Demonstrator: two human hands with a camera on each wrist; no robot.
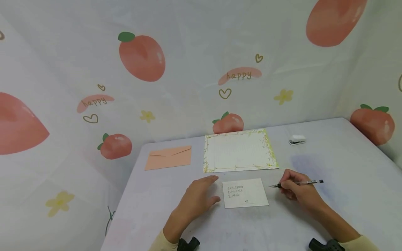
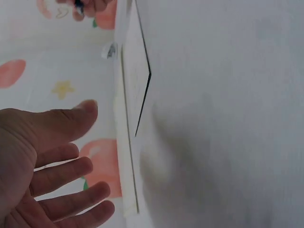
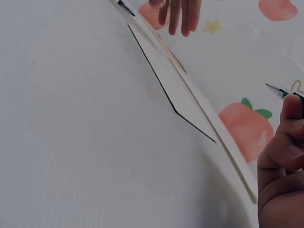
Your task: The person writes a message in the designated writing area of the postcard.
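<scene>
My right hand (image 1: 296, 190) pinches a pen (image 1: 298, 183) between thumb and curled fingers, its tip aimed toward nine o'clock and stopping just short of the right edge of a small white card (image 1: 245, 193) bearing a few lines of handwriting. My left hand (image 1: 198, 198) rests on the table (image 1: 345, 181) at the card's nine o'clock, fingers relaxed and loosely spread, holding nothing, the fingertips near the card's left edge but apart from it. The card lies flat between my two hands. At its twelve o'clock, just beyond it, sits a sheet of lined letter paper (image 1: 239, 151) with a green and yellow floral border. At ten o'clock from the card, well apart, lies a peach-coloured envelope (image 1: 169, 158), flap side up. At two o'clock, toward the far right of the table, rests a small white stapler (image 1: 297, 139). Behind the table hangs a pale cloth backdrop (image 1: 188, 69) printed with peaches, hearts and the word "happy".
</scene>
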